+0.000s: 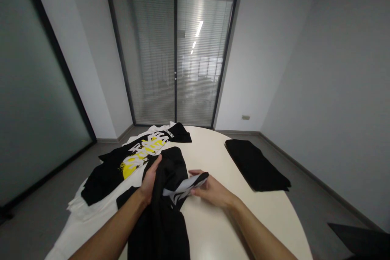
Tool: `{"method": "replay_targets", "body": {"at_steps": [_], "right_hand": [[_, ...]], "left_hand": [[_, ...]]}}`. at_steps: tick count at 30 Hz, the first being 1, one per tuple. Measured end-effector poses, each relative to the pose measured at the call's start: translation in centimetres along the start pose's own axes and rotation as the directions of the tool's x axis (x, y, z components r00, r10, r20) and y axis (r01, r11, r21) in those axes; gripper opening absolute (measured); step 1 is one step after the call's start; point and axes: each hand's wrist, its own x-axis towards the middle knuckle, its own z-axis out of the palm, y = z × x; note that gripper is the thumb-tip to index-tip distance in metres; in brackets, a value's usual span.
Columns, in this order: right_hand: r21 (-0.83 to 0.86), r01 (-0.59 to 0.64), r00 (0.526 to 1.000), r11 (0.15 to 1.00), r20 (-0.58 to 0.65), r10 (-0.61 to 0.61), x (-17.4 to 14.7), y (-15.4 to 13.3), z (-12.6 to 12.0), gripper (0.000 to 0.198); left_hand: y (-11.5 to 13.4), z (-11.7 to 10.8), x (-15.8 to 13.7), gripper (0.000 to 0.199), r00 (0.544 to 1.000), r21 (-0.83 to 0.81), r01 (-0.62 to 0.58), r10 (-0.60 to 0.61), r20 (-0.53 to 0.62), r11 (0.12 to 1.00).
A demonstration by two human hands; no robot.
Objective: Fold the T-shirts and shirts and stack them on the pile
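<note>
A black garment [170, 231] lies bunched at the front of the table, one part of it raised; its exact kind is not clear. My left hand [150, 178] is closed around a raised fold of the black cloth, thumb on top. At the garment's right side, my right hand [211, 191] pinches a grey-and-white patterned piece [183, 187] with a dark edge, which comes out of the black cloth. The fingertips on the far side of that piece are partly hidden.
Left of the garment lies a black T-shirt [112, 174] with a yellow and white print, over white cloth [88, 223]. A folded black cloth [256, 166] rests on the right of the rounded white table [219, 235]. A dark object [362, 239] shows at lower right.
</note>
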Motion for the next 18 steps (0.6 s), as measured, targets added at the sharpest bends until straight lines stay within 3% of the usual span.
{"method": "replay_targets", "body": {"at_steps": [2, 4, 5, 6, 8, 10, 12, 16, 18], "right_hand": [[0.062, 0.013, 0.999, 0.998, -0.040, -0.010, 0.3, -0.4, -0.3, 0.049], [0.050, 0.062, 0.965, 0.997, -0.257, -0.047, 0.6, -1.0, -1.3, 0.044], [0.016, 0.094, 0.919, 0.995, -0.387, -0.080, 0.7, -1.2, -2.0, 0.043], [-0.028, 0.120, 0.861, 0.992, -0.495, -0.118, 0.7, -1.4, -2.8, 0.041], [-0.111, 0.137, 0.763, 0.984, -0.622, -0.176, 0.5, -1.5, -4.2, 0.038], [-0.175, 0.111, 0.716, 0.978, -0.669, -0.201, 0.3, -1.6, -4.9, 0.036], [-0.236, 0.086, 0.730, 0.968, -0.647, -0.223, 0.1, -1.8, -4.7, 0.032], [-0.273, 0.147, 0.885, 0.951, -0.392, -0.250, -0.1, -2.8, -2.3, 0.019], [-0.238, 0.165, 0.940, 0.957, -0.255, -0.225, -0.1, -3.3, -0.9, 0.021]], "left_hand": [[-0.1, 0.0, 0.1, 0.057, 0.996, 0.033, -0.033, 0.036, -0.078, 0.999], [-0.1, -0.1, 0.5, 0.048, 0.978, 0.146, -0.105, 0.129, -0.166, 0.984], [-0.2, -0.2, 0.7, 0.045, 0.958, 0.248, -0.165, 0.215, -0.188, 0.955], [-0.2, -0.3, 1.0, 0.042, 0.930, 0.379, -0.235, 0.321, -0.181, 0.895], [-0.5, -0.6, 1.5, 0.040, 0.856, 0.641, -0.344, 0.510, -0.088, 0.686], [-0.9, -0.6, 1.7, 0.044, 0.813, 0.807, -0.368, 0.581, 0.039, 0.461], [-1.4, -0.4, 1.3, 0.062, 0.802, 0.881, -0.377, 0.576, 0.155, 0.288], [-2.9, 0.5, -0.3, 0.114, 0.817, 0.897, -0.442, 0.414, 0.400, 0.006], [-3.6, 1.0, -0.8, 0.109, 0.833, 0.885, -0.464, 0.321, 0.450, -0.036]]}}
